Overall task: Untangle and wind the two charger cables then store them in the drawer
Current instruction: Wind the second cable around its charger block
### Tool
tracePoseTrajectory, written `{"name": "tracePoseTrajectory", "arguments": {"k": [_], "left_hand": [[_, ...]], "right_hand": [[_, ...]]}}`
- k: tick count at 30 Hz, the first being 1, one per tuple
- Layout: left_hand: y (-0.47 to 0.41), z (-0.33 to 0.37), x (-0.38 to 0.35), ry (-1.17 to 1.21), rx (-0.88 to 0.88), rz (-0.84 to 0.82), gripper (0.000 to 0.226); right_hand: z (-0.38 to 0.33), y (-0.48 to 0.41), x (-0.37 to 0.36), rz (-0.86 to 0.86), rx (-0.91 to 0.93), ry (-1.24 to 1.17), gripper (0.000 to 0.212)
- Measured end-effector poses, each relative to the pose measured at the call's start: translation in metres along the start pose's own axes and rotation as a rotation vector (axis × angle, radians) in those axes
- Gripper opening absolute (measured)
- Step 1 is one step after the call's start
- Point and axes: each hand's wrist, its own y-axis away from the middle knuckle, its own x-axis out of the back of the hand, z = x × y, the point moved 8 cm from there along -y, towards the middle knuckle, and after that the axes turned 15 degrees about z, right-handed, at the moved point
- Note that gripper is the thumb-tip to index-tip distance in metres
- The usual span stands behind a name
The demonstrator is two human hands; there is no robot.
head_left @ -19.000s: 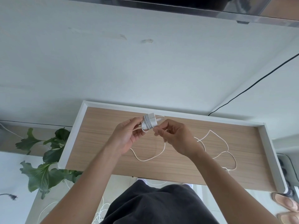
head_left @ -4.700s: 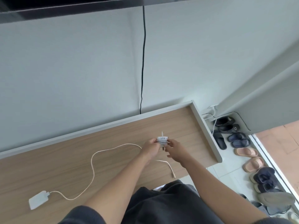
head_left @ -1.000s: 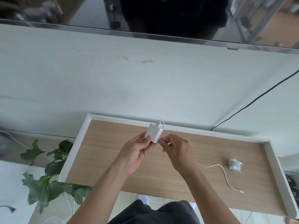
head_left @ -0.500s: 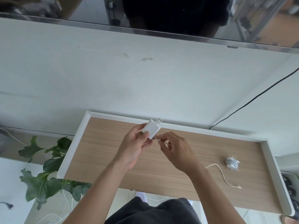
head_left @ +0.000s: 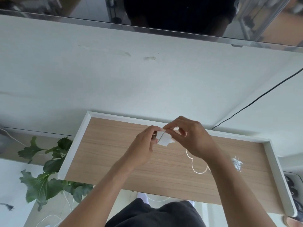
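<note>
Change since a moment ago: pinches cable (head_left: 192, 165) in right hand (head_left: 191, 140), now lifted over second charger (head_left: 163, 141), gripped in left hand (head_left: 144, 145) above wooden surface (head_left: 114, 153); pulls slack closer. Starts first wrap, by the look of it; leaves wound charger (head_left: 237, 163) at right, not yet stored

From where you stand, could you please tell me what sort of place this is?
Likely a home, perhaps a living room near the entrance: a wall-mounted screen, a leafy houseplant and several shoes.

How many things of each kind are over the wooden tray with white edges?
Wound white charger cable bundle: 1
Loose white charger cable on square white plug: 1
Hands, left hand and right hand: 2
Total: 4
</note>
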Motion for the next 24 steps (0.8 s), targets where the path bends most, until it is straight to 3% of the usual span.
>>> {"name": "tracePoseTrajectory", "arguments": {"k": [4, 8, 13, 16, 18, 21, 24], "left_hand": [[0.012, 0.017, -0.003, 0.212, 0.054, -0.039, 0.04], [0.012, 0.02, 0.005, 0.385, 0.16, 0.007, 0.035], [0.005, 0.004, 0.002, 0.498, 0.281, 0.051, 0.035], [0.002, -0.005, -0.001, 0.626, 0.417, 0.118, 0.032], [0.0, -0.007, 0.0, 0.578, 0.429, 0.167, 0.03], [-0.007, -0.008, 0.011, 0.286, 0.286, 0.255, 0.03], [-0.01, -0.013, 0.017, 0.162, 0.2, 0.292, 0.03]], "right_hand": [[0.022, -0.012, 0.012, 0.077, -0.185, -0.058, 0.005], [0.055, -0.002, 0.0, 0.046, -0.415, -0.18, 0.007], [0.075, 0.019, -0.025, -0.001, -0.535, -0.232, 0.03], [0.071, 0.03, -0.04, -0.053, -0.534, -0.238, 0.029], [0.064, 0.036, -0.051, -0.079, -0.519, -0.246, 0.034], [0.052, 0.042, -0.059, -0.165, -0.446, -0.133, 0.029], [0.037, 0.046, -0.058, -0.25, -0.365, -0.062, 0.023]]}}
